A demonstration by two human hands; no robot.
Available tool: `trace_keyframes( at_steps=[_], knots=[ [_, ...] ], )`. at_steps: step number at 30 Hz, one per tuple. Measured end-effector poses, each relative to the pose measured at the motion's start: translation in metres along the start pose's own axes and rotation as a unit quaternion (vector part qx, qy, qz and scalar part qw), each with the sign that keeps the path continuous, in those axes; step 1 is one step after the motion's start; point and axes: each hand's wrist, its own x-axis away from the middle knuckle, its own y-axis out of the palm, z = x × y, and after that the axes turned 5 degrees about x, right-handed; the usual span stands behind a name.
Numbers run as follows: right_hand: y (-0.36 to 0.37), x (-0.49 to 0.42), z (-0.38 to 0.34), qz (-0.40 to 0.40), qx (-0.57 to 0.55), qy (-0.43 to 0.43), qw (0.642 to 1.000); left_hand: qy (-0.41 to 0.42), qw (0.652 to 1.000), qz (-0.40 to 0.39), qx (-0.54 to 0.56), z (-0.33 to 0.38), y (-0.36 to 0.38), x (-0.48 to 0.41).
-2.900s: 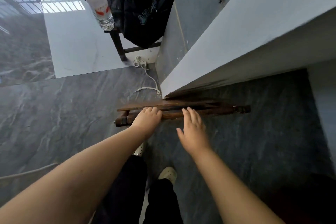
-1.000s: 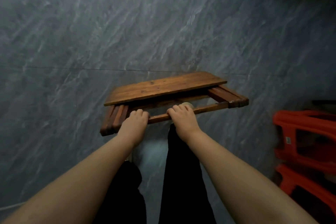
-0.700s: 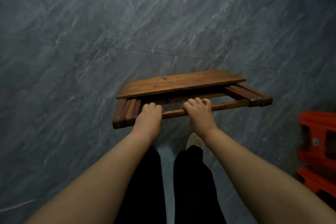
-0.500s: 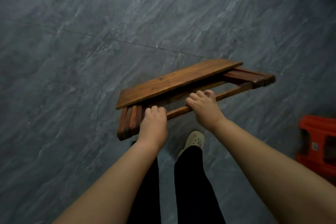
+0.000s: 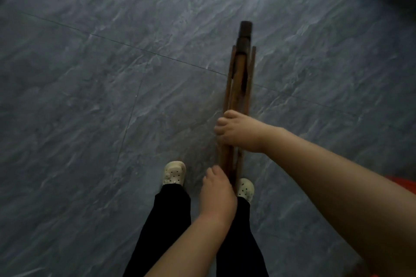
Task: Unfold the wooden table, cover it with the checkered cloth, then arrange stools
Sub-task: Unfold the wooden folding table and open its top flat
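Nearest the camera, the left hand (image 5: 217, 195) rests against the near end of the folded wooden table (image 5: 238, 96), fingers loosely bent, though whether it truly grips cannot be told; just beyond it the right hand (image 5: 238, 132) is curled closed around the slats from the right side. The table is held edge-on above the grey floor (image 5: 112, 74), its long axis running straight away from the person, far end well ahead; opening it likely means pulling the slats apart sideways, the left hand being nearer.
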Motion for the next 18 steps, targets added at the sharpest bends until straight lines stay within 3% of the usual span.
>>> trace_keyframes(
  at_steps=[3, 8, 18],
  knots=[
    [0.016, -0.002, -0.016, 0.007, 0.002, -0.059, 0.998, -0.026, 0.996, -0.041, 0.079, 0.001, 0.017, 0.010],
    [0.010, 0.013, -0.002, -0.014, 0.002, -0.054, 0.998, -0.042, 0.985, -0.018, 0.168, 0.022, 0.024, 0.015],
    [-0.008, 0.025, 0.006, 0.031, -0.017, 0.039, 0.999, -0.001, 0.993, 0.026, 0.112, 0.013, -0.003, 0.003]
  ],
)
